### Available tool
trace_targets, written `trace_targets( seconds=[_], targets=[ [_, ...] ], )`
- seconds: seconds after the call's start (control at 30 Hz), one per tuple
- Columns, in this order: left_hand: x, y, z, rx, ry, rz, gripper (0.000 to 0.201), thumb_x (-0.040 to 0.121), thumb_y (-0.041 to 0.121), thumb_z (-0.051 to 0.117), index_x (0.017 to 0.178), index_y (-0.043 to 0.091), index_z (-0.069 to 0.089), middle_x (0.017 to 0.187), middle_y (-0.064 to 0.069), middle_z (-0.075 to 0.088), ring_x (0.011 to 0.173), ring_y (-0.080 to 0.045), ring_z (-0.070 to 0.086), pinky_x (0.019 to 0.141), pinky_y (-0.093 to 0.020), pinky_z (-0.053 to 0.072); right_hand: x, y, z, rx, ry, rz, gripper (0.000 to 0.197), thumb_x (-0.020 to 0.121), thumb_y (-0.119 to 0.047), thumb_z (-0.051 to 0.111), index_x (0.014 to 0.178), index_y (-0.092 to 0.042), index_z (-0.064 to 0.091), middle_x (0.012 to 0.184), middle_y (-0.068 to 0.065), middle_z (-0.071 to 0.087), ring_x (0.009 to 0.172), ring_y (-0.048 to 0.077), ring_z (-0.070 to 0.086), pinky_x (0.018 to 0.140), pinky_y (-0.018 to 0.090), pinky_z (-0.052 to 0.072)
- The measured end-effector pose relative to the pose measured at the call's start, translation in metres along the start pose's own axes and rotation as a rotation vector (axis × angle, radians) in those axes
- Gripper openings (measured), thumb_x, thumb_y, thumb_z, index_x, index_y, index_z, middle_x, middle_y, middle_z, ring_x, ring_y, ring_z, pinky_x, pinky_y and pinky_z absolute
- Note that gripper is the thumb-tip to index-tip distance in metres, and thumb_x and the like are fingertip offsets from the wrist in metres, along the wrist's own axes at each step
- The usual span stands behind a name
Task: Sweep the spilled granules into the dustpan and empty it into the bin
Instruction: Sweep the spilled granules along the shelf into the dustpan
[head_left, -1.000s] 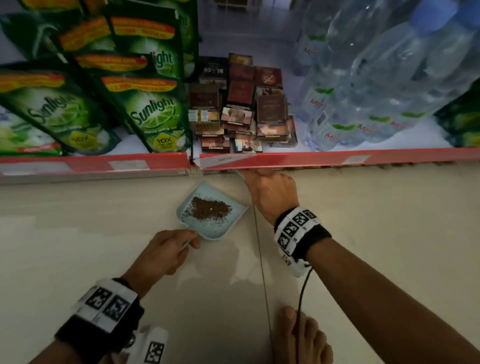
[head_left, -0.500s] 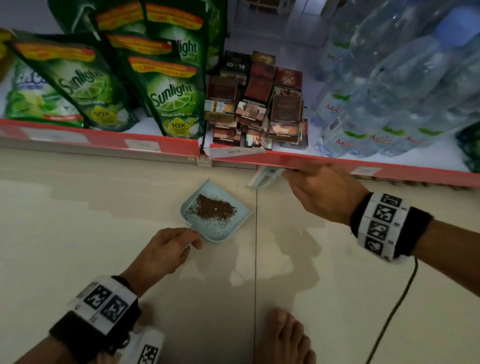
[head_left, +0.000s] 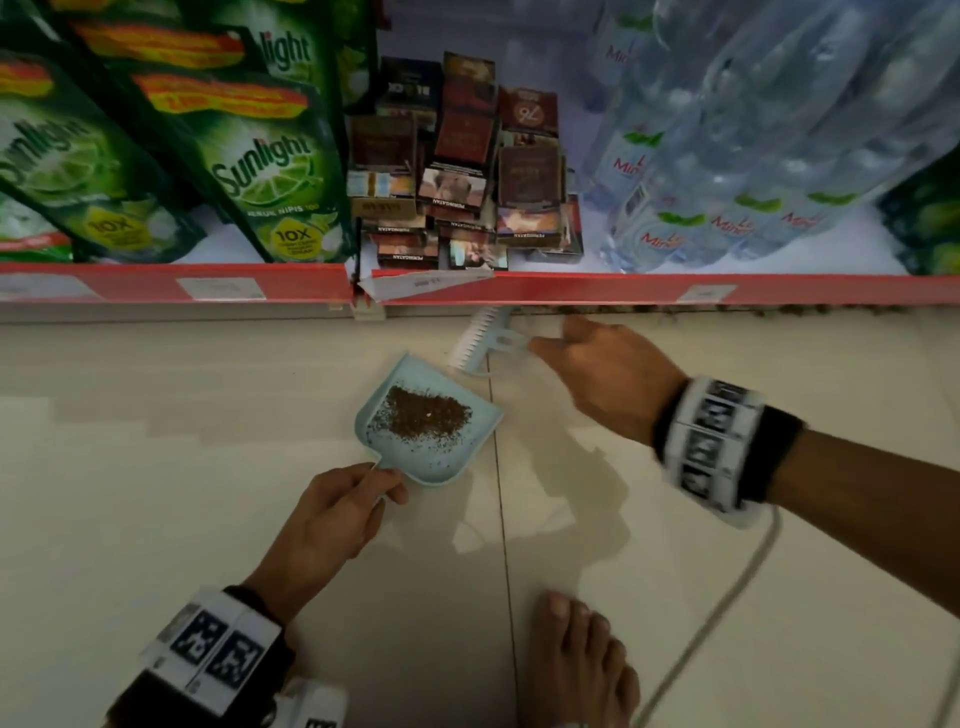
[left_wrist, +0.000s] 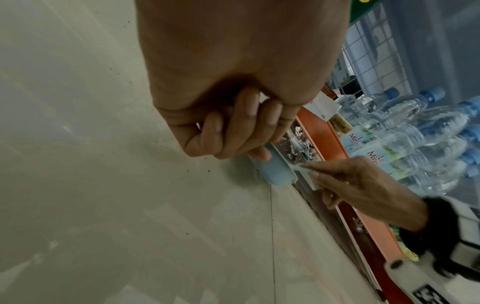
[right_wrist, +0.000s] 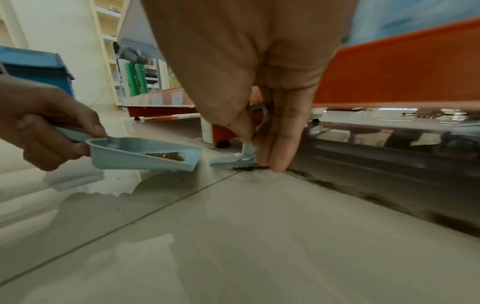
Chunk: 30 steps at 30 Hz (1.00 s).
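A light blue dustpan (head_left: 470, 447) sits on the tiled floor with a pile of brown granules (head_left: 423, 413) in it. My left hand (head_left: 384, 483) grips its handle from the near side. My right hand (head_left: 540, 345) pinches a small light blue brush (head_left: 485, 338) with white bristles, just beyond the pan's far right corner. The right wrist view shows the brush (right_wrist: 233, 159) low on the floor beside the dustpan (right_wrist: 145, 152). A dark line of spilled granules (right_wrist: 337, 185) runs along the shelf base to its right.
A red-edged shelf (head_left: 623, 288) carries green detergent pouches (head_left: 260, 171), cigarette packs (head_left: 457, 176) and water bottles (head_left: 753, 156). A blue bin (right_wrist: 39, 70) stands far left in the right wrist view. My bare foot (head_left: 576, 660) and a cable (head_left: 727, 597) lie on the floor nearby.
My right hand swung right along the shelf base with the brush, then came back a little toward the dustpan. The dustpan and my left hand stayed put.
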<state>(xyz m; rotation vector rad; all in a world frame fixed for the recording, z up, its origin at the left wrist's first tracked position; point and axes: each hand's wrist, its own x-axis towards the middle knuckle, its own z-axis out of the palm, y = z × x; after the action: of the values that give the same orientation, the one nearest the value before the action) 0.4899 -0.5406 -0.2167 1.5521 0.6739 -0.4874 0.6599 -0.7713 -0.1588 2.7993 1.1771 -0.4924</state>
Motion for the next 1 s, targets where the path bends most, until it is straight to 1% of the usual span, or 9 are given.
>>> trace_targets(
  seconds=[0.17,0.27,0.37,0.5,0.6,0.7,0.83,0.9,1.0],
  targets=[
    [0.001,-0.005,-0.003,-0.030,-0.009,0.009,0.033,0.098,0.018,0.053,0.069,0.004,0.062,0.039,0.007,0.028,0.031,-0.005,0.024,0.035,-0.014,0.021,-0.033,0.025,-0.001,0.028,0.241,-0.012,0.038,0.088,0.002,0.063,0.124,-0.008,0.065,0.085,0.016,0.062,0.064,0.039,0.063,0.052,0.044,0.054],
    [0.000,-0.008,-0.004,-0.031,-0.006,0.008,0.033,0.097,0.018,0.054,0.068,0.004,0.063,0.039,0.008,0.028,0.032,-0.006,0.024,0.035,-0.014,0.021,-0.012,0.005,-0.001,0.058,0.329,-0.101,0.032,0.088,0.001,0.064,0.120,-0.004,0.068,0.091,0.020,0.068,0.070,0.040,0.066,0.057,0.047,0.055],
    [0.000,-0.010,-0.007,-0.026,-0.007,0.013,0.034,0.098,0.020,0.053,0.071,0.001,0.063,0.039,0.007,0.029,0.032,-0.007,0.025,0.036,-0.015,0.021,0.018,-0.022,-0.003,0.111,0.343,-0.129,0.033,0.092,-0.002,0.059,0.124,-0.007,0.066,0.112,0.017,0.069,0.087,0.039,0.068,0.069,0.047,0.057],
    [0.001,-0.014,-0.009,-0.028,0.010,0.013,0.034,0.098,0.022,0.052,0.075,0.000,0.064,0.041,0.006,0.030,0.034,-0.008,0.026,0.036,-0.017,0.022,0.040,-0.040,-0.004,0.095,0.274,-0.058,0.039,0.098,-0.013,0.049,0.136,-0.018,0.057,0.107,0.010,0.067,0.089,0.034,0.067,0.071,0.040,0.054],
    [-0.001,-0.017,-0.010,-0.022,0.016,0.006,0.034,0.098,0.022,0.052,0.074,0.002,0.064,0.040,0.007,0.032,0.034,-0.007,0.027,0.036,-0.018,0.023,0.029,-0.028,-0.003,-0.009,0.154,-0.038,0.037,0.095,-0.012,0.048,0.130,-0.018,0.058,0.121,0.010,0.063,0.099,0.036,0.064,0.075,0.043,0.052],
    [-0.002,-0.020,-0.012,-0.026,0.020,0.017,0.033,0.098,0.021,0.053,0.071,0.003,0.063,0.038,0.007,0.033,0.032,-0.006,0.027,0.035,-0.017,0.023,-0.001,0.000,-0.005,-0.057,0.040,-0.011,0.035,0.095,-0.012,0.046,0.127,-0.017,0.059,0.113,0.015,0.062,0.099,0.038,0.062,0.074,0.047,0.051],
    [0.000,-0.020,-0.012,-0.050,0.017,0.028,0.033,0.098,0.019,0.053,0.070,0.004,0.062,0.038,0.009,0.033,0.032,-0.005,0.027,0.035,-0.015,0.023,-0.030,0.023,-0.020,-0.047,0.218,-0.060,0.025,0.096,-0.014,0.055,0.117,-0.016,0.069,0.090,0.014,0.066,0.077,0.039,0.065,0.058,0.043,0.053],
    [0.000,-0.019,-0.010,-0.041,0.003,0.034,0.033,0.098,0.018,0.053,0.070,0.004,0.062,0.037,0.009,0.033,0.032,-0.005,0.027,0.035,-0.014,0.023,-0.025,0.017,-0.024,0.034,0.315,-0.109,0.026,0.097,-0.017,0.053,0.116,-0.015,0.070,0.093,0.013,0.069,0.077,0.037,0.067,0.060,0.042,0.055],
    [-0.001,-0.019,-0.006,-0.026,-0.015,0.035,0.033,0.098,0.018,0.052,0.071,0.002,0.062,0.038,0.008,0.032,0.032,-0.006,0.026,0.035,-0.015,0.022,-0.002,-0.008,-0.018,0.134,0.329,-0.141,0.030,0.100,-0.020,0.049,0.123,-0.015,0.068,0.100,0.012,0.070,0.082,0.036,0.067,0.066,0.045,0.055]
  ],
)
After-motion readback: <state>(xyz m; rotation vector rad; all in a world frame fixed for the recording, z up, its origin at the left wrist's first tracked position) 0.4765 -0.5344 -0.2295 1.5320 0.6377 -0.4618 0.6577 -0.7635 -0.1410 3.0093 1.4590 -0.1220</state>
